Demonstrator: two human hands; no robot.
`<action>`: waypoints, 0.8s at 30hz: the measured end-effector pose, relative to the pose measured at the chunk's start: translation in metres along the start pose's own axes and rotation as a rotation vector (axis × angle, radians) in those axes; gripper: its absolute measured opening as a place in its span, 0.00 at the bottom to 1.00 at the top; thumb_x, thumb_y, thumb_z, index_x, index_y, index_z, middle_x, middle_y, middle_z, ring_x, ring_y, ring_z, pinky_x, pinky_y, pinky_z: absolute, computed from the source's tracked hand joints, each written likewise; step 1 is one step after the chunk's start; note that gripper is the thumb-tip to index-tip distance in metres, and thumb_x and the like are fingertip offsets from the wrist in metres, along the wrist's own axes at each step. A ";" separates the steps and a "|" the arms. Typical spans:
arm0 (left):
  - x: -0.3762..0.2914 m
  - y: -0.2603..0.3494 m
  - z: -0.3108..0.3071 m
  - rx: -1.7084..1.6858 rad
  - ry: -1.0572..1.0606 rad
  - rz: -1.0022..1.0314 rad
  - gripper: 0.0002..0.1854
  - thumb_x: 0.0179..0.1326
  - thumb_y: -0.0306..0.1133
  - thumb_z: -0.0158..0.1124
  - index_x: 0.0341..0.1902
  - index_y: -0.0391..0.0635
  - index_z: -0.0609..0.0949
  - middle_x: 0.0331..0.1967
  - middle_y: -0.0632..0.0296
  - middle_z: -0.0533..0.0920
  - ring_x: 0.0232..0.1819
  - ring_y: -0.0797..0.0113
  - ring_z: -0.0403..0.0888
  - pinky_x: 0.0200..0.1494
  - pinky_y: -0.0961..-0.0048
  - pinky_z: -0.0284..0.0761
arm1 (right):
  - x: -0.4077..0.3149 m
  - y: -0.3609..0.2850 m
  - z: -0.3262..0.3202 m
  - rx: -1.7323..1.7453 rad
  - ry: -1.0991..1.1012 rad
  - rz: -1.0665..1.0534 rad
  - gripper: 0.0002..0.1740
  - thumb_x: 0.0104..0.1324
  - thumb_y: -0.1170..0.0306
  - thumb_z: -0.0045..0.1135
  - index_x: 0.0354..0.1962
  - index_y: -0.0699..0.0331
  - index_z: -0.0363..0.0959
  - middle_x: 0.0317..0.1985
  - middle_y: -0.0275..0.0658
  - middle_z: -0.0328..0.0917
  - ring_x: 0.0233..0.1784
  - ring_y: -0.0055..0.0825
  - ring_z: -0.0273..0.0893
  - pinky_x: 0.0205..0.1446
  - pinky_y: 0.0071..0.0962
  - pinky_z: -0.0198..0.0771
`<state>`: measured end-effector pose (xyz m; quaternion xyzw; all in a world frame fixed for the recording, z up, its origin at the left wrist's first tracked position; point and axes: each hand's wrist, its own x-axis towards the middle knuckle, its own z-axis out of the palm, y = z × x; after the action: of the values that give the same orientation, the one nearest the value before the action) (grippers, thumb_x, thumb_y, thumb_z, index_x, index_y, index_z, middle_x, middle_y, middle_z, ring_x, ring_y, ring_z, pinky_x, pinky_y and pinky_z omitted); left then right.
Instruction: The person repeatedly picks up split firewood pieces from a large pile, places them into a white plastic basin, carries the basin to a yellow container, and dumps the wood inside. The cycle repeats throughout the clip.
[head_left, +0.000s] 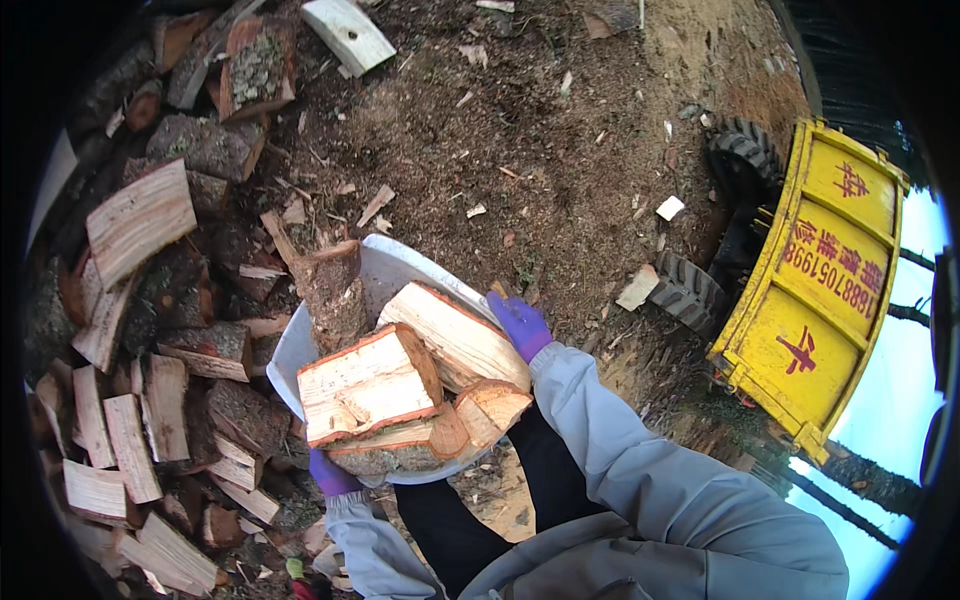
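A white plastic tub (401, 259) filled with several pieces of split firewood is held in front of my body. My right hand (521, 324), in a purple glove, grips the tub's rim on the right. On the near left side my left hand (330, 474), also purple-gloved, holds the tub, its fingers mostly hidden under the wood and rim. A pale split log (367, 382) lies on top, bark edge towards me. Behind it leans another split log (450, 330), and a bark-covered round piece (330, 292) stands upright at the tub's far left.
A large pile of split firewood (135, 442) covers the left side. Wood chips litter the bare soil (480, 150) ahead. To the right stands a yellow vehicle bed (817, 292) bearing writing, above black tyres (686, 292). A small green and red item (296, 568) shows at bottom left, unclear.
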<state>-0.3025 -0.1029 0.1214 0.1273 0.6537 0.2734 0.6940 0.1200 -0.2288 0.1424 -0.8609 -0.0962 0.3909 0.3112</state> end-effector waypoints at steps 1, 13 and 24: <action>-0.020 0.034 0.002 -0.057 -0.028 -0.039 0.28 0.75 0.50 0.48 0.67 0.41 0.74 0.62 0.55 0.79 0.60 0.58 0.78 0.63 0.62 0.73 | -0.022 -0.018 -0.005 0.004 -0.004 -0.032 0.34 0.69 0.39 0.55 0.36 0.67 0.78 0.28 0.46 0.76 0.33 0.34 0.72 0.44 0.34 0.68; -0.263 0.299 0.014 0.223 -0.315 0.420 0.27 0.78 0.48 0.48 0.65 0.37 0.75 0.56 0.58 0.81 0.53 0.66 0.80 0.58 0.66 0.76 | -0.230 -0.205 -0.054 0.076 -0.132 -0.004 0.47 0.66 0.27 0.45 0.41 0.68 0.84 0.39 0.54 0.85 0.43 0.43 0.84 0.51 0.39 0.73; -0.261 0.238 0.098 0.450 -0.142 0.277 0.30 0.72 0.54 0.57 0.60 0.37 0.79 0.50 0.58 0.83 0.49 0.66 0.81 0.53 0.66 0.77 | -0.212 -0.115 -0.072 -0.094 -0.372 0.031 0.57 0.59 0.18 0.32 0.43 0.64 0.85 0.45 0.55 0.84 0.51 0.51 0.82 0.58 0.41 0.70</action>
<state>-0.2568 -0.0329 0.4783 0.3854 0.6242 0.2039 0.6483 0.0387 -0.2580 0.3792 -0.7887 -0.1567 0.5433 0.2414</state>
